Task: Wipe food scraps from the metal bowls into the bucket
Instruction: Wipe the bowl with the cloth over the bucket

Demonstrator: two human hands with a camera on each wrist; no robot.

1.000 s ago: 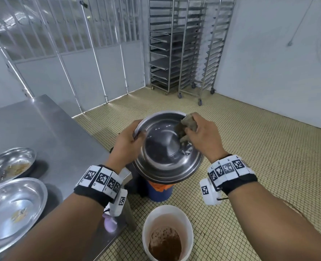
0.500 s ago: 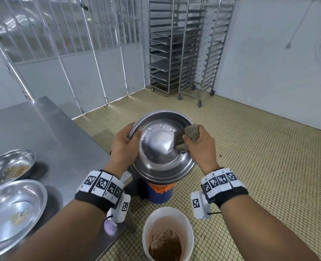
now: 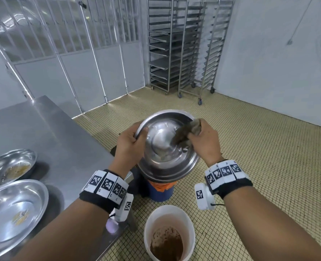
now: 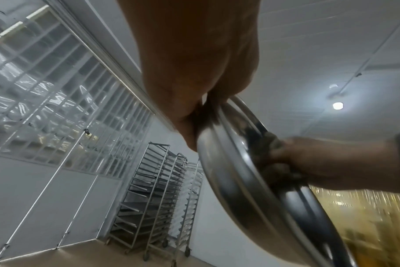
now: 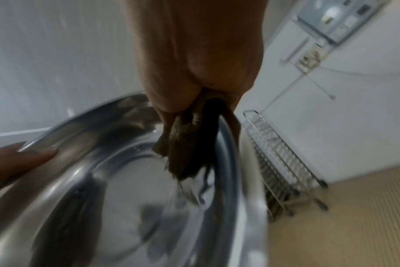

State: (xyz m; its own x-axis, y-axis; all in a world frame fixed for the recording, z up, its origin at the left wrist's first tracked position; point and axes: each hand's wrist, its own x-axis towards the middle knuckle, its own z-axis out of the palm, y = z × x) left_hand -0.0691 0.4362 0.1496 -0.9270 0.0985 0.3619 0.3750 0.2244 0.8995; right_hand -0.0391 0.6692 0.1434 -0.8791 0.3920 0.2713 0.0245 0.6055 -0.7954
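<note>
No readable text, labels, brands or numbers appear on anything in view.

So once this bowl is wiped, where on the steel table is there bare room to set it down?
The table is bare across its far half, from the far edge to the corner beside the left hand. The near left end is crowded: two dirty bowls sit there close together.

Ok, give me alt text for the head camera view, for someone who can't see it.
A person's left hand grips the rim of a tilted metal bowl while the right hand wipes inside it with a brown rag, above a blue bucket. A white bucket of brown liquid stands nearer, and two dirty bowls sit on the steel table at left.
</note>
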